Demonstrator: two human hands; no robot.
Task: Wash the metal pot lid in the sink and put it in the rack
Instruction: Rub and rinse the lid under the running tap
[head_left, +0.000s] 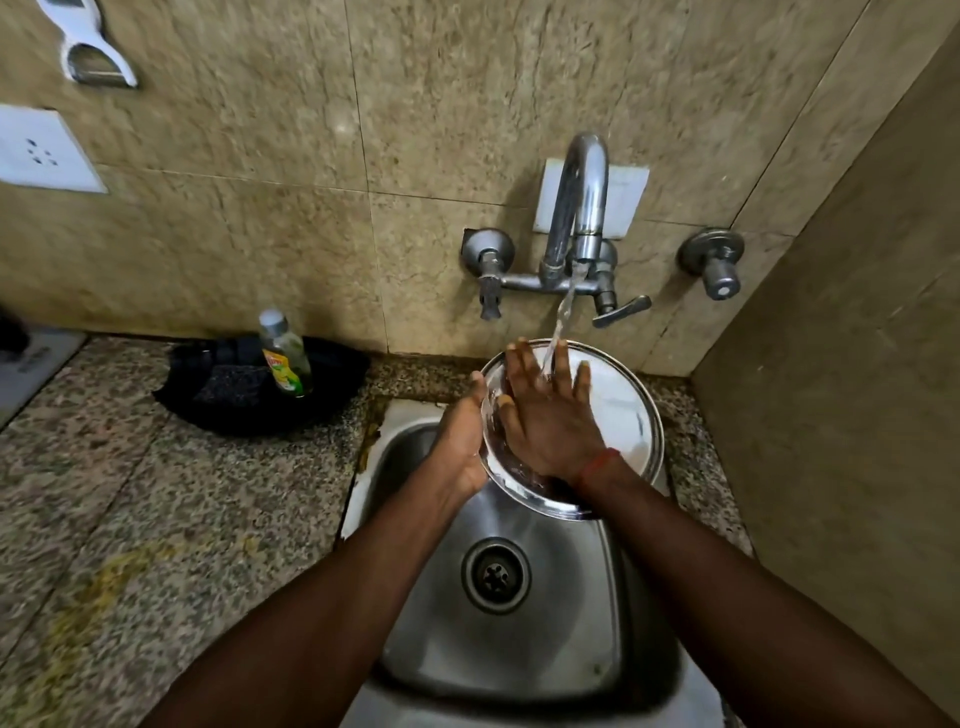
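Observation:
The round metal pot lid (621, 415) is held tilted over the back of the steel sink (519, 623), under water running from the tap (582, 208). My left hand (460, 441) grips the lid's left rim. My right hand (545, 415) lies flat on the lid's face with fingers spread, and the water stream falls on its fingers. The lid's lower left part is hidden behind my hands. No rack is in view.
A black bowl (343, 379) on the granite counter holds a dish soap bottle (284, 353) and a dark scrubber (228, 384). Two tap valves (488, 260) (714, 265) stick out of the tiled wall. A side wall (841, 364) stands close on the right.

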